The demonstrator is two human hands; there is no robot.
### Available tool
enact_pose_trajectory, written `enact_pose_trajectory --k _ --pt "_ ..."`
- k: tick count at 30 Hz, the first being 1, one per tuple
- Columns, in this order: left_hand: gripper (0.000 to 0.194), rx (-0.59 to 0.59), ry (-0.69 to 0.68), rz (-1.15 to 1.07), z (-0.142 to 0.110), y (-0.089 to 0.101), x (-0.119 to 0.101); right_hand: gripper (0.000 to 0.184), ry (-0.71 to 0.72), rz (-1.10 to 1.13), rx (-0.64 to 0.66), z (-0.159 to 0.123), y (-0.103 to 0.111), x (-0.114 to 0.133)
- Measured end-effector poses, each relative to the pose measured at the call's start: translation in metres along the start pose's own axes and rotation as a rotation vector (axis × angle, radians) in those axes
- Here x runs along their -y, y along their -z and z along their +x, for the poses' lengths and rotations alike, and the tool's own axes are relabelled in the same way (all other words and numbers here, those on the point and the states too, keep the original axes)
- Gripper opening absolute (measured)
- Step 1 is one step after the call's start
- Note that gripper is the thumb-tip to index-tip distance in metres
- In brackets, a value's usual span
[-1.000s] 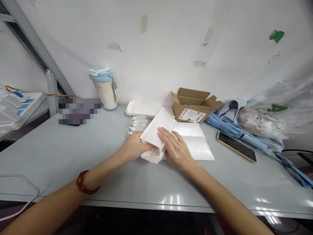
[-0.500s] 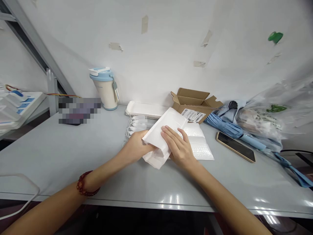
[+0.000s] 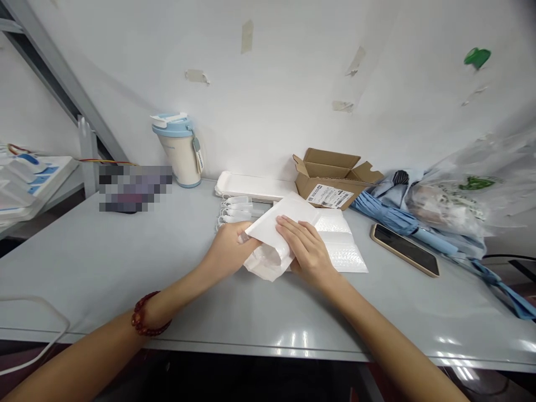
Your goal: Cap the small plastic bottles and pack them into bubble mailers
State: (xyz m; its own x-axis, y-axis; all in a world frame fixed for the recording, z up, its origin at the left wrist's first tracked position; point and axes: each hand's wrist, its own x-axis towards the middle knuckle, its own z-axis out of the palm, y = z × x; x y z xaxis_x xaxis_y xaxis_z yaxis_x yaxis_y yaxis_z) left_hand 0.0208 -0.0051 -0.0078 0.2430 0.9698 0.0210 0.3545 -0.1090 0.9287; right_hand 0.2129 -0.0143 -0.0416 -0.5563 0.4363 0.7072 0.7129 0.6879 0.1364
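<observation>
A white bubble mailer (image 3: 274,220) is held tilted between both hands over the middle of the table, its mouth gaping toward me. My left hand (image 3: 232,245) is closed on the mailer's left edge, thumb at the opening and the other fingers partly hidden. My right hand (image 3: 307,248) lies over the mailer's right side, fingers pressed together on its face, the thumb side gripping its edge. Under and behind it rests another bubble mailer (image 3: 345,254), flat on the table. Several small white tags with loops (image 3: 237,212) lie in a row beyond my left hand.
Behind stand a long white tray (image 3: 255,186) and an open cardboard box (image 3: 329,181) with a label. A blue-lidded tumbler (image 3: 180,153) is at the back left. To the right are a phone (image 3: 404,249), a folded blue umbrella (image 3: 389,215) and a plastic bag (image 3: 460,190).
The held mailer's upper end has dipped a little. My left hand has shifted slightly at its opening, and my right hand stays on its face.
</observation>
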Motion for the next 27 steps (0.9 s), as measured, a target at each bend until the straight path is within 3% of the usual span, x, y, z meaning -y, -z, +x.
enact_pose_trajectory --k 6,12,16,20,27 --pt "0.022 -0.019 0.059 -0.068 0.005 0.003 0.006 0.039 0.088 0.017 -0.014 0.003 0.002 0.004" --pt "0.027 0.109 0.052 -0.182 0.005 0.001 0.01 0.037 0.031 -0.062 0.008 0.002 0.003 0.006" --pt "0.015 0.21 0.128 -0.361 0.006 0.005 0.008 0.038 0.017 -0.138 0.05 0.001 0.004 0.003" --pt "0.018 0.327 0.203 -0.506 0.005 0.008 0.005 0.042 -0.041 -0.184 0.054 0.0 0.005 -0.004" --pt "0.02 0.335 0.231 -0.479 0.002 0.005 0.005 0.039 0.053 -0.131 0.086 -0.001 0.0 -0.002"
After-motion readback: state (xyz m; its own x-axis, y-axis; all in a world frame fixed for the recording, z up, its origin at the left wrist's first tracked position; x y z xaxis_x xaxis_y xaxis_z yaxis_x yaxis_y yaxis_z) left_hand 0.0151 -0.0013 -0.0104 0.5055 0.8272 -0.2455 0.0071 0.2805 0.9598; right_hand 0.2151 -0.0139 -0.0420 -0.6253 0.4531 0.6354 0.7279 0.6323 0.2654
